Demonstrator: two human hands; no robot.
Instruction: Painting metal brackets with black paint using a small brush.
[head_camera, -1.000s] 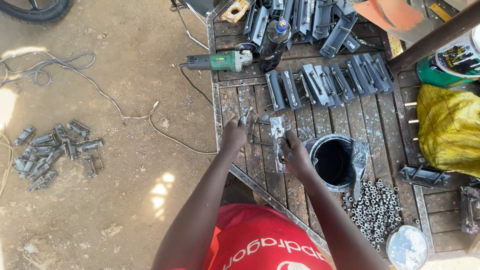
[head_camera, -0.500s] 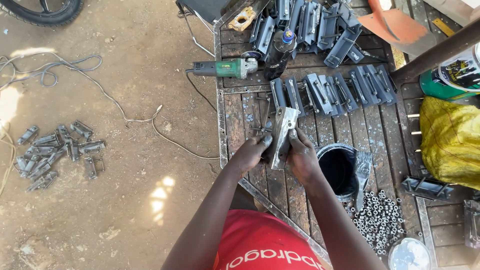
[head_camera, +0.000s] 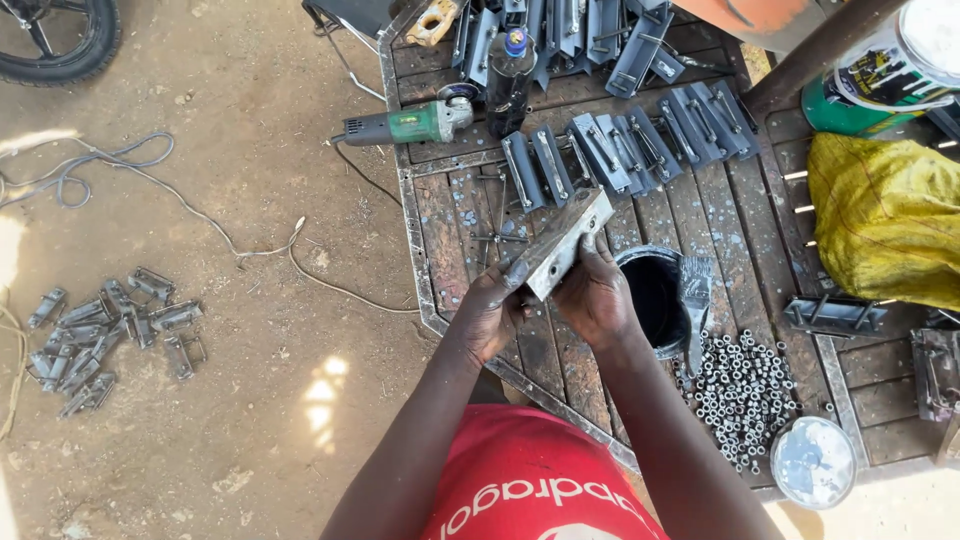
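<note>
Both my hands hold one grey metal channel piece (head_camera: 563, 243) above the rusty metal work table (head_camera: 437, 235). My left hand (head_camera: 489, 312) grips its lower end and my right hand (head_camera: 594, 295) supports it from the right side. The piece is tilted, its far end pointing up and right toward a row of similar painted metal pieces (head_camera: 625, 145) laid out on the table. A black pot of paint (head_camera: 655, 296) with a brush (head_camera: 697, 290) leaning in it stands just right of my right hand.
A green angle grinder (head_camera: 410, 125) and a dark bottle (head_camera: 510, 68) lie at the table's far side. A heap of small metal nuts (head_camera: 745, 393) and a round lid (head_camera: 812, 462) sit near right. A yellow sack (head_camera: 885, 215), a pile of metal parts (head_camera: 105, 330) and a cable (head_camera: 150, 180) lie around.
My hands have lifted the metal piece off the table and drawn it toward me, turning it to a tilted position. The view has shifted slightly.
</note>
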